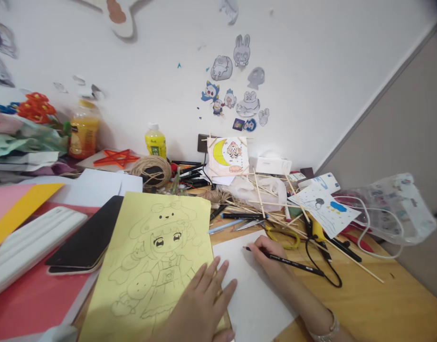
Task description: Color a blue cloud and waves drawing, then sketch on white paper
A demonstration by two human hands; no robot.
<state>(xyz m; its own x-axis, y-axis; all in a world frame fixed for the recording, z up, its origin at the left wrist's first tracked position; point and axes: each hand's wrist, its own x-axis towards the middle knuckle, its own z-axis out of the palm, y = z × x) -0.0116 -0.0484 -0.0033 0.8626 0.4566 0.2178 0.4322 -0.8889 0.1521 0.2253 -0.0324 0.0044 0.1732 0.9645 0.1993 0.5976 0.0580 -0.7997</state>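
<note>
The right hand (273,259) pinches a black pencil (295,264), long axis crosswise, tip pointing left over the white paper (252,301). That sheet lies under the right hand, mostly right of the left hand (202,301), whose fingers spread flat across the yellow drawing's (168,221) edge.

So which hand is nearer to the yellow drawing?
The left. The left hand lies across the yellow drawing's lower right edge; the right hand, holding a black pencil, is off to its right, at the white sheet.

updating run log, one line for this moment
left hand: across yellow drawing and white paper | right hand: holding black pencil over white paper
</note>
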